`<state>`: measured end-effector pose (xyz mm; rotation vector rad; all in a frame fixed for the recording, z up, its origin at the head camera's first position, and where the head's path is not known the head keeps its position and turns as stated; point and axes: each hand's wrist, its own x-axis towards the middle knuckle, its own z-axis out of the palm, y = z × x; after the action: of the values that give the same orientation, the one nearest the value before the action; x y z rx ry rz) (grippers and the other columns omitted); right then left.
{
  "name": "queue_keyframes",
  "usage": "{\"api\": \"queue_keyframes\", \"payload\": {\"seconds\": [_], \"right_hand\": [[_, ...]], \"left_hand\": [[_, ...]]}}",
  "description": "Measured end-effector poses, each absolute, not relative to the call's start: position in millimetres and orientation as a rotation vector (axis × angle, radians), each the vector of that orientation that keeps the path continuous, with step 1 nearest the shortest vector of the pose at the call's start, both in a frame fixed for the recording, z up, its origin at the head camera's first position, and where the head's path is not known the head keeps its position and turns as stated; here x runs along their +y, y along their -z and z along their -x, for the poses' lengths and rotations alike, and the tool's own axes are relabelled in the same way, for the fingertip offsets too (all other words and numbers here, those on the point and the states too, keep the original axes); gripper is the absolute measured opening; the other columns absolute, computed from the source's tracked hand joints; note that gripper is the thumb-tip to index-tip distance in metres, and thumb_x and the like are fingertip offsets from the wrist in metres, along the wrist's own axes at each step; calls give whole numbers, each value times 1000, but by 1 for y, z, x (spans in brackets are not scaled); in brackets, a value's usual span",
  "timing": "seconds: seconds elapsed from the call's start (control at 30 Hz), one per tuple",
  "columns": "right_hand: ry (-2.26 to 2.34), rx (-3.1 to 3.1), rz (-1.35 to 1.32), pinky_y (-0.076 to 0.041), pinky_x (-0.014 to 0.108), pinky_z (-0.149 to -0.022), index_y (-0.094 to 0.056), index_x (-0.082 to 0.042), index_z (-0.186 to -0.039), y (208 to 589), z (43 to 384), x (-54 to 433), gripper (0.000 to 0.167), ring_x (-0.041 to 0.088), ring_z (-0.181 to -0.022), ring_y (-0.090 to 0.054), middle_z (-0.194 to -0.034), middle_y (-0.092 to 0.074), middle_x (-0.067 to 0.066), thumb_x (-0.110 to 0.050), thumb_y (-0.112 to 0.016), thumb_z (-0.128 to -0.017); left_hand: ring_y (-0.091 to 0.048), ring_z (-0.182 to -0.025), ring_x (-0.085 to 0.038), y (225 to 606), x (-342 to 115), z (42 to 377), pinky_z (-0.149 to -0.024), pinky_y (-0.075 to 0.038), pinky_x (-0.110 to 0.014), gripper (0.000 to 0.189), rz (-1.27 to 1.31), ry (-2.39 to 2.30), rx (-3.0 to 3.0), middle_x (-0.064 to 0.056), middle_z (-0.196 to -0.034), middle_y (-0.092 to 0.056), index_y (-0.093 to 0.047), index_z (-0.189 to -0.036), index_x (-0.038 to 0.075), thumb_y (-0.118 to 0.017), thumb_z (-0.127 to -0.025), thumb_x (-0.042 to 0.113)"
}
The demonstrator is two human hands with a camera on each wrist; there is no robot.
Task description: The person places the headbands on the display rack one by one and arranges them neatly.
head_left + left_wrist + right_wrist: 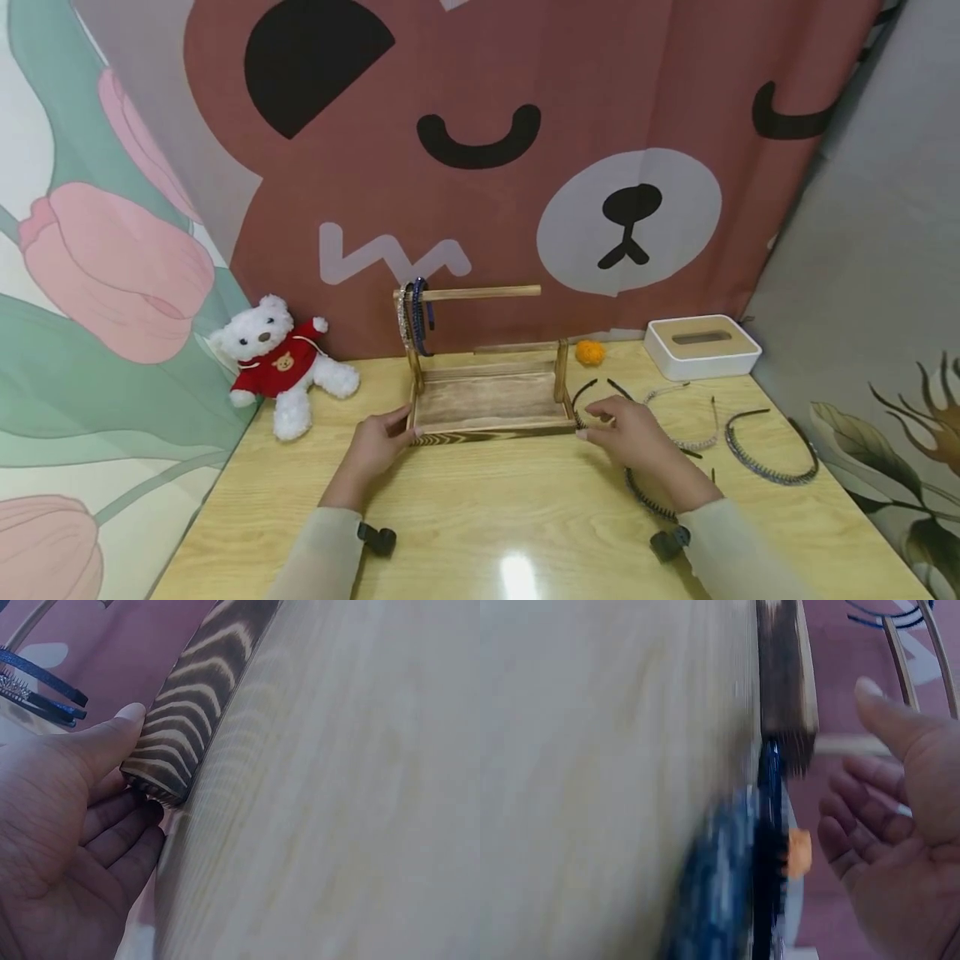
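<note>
A wooden headband stand (487, 433) with a shallow tray base and a horizontal top bar sits on the table. My left hand (377, 442) grips the tray's front left corner; the left wrist view shows the thumb (131, 712) against the striped wood, with fingers around its end. Beside the front right corner is my right hand (630, 433), its fingers loosely bent and holding nothing; a gap to the wood shows in the right wrist view. A silvery headband (405, 317) and a dark blue headband (418, 321) hang at the bar's left end.
Several headbands lie on the table to the right, including a dark toothed one (772, 475) and a pale one (697, 443). Behind them are an orange ball (590, 352) and a white tissue box (701, 367). A white teddy bear (273, 358) sits at the left.
</note>
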<state>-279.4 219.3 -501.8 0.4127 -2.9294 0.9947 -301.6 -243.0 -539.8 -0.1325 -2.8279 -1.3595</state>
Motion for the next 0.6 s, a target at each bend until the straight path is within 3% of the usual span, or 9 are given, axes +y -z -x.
{"api": "queue_keyframes", "payload": {"seconds": [0.33,0.6], "right_hand": [[-927,-3025,-490,-62,34,-83,-79,-12,-119,501,228,271,43,16,-101,-69,-110,-75,-2,-40,-92,-89],[-850,-3026,-677,-56,26,-76,-78,-20,-101,505,215,287,38,1,-88,-61,-96,-71,-12,-48,-95,-83]], "left_hand": [[-62,-143,-36,540,-240,298,-115,-55,-54,61,136,1387,-2820,-16,-151,-67,-60,-158,14,-80,-103,32],[-65,-140,-36,538,-242,299,-113,-57,-52,60,147,1393,-2810,-17,-150,-67,-60,-158,14,-79,-103,30]]}}
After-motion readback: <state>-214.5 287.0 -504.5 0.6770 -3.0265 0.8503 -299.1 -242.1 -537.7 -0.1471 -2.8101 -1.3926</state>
